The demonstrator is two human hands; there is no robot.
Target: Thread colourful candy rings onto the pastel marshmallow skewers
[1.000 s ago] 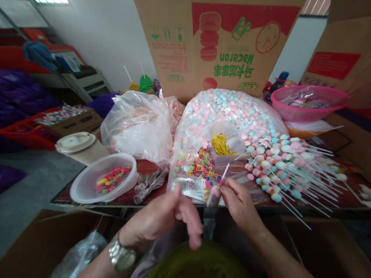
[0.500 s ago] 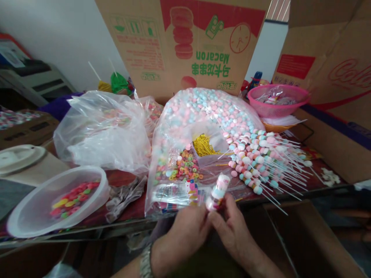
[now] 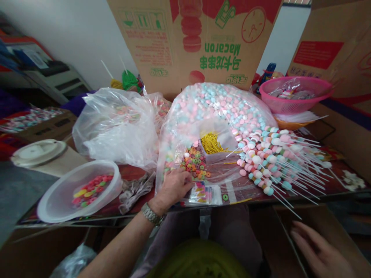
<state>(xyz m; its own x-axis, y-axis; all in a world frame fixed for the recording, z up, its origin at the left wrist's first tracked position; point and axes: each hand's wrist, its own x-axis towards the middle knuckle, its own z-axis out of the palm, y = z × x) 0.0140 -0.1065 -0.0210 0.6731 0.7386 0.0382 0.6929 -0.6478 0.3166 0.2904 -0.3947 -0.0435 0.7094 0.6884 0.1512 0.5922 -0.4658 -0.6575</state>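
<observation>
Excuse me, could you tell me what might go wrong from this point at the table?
The left hand presses on the clear bag beside the ring candies, which could scatter; a green ring lies apart already. The candy skewers' long sticks overhang the table edge and might get knocked by the right hand.

Left hand palm down at lower centre of frame, fingers bent, left forearm running diagonally from bottom edge, right hand open at lower right corner
</observation>
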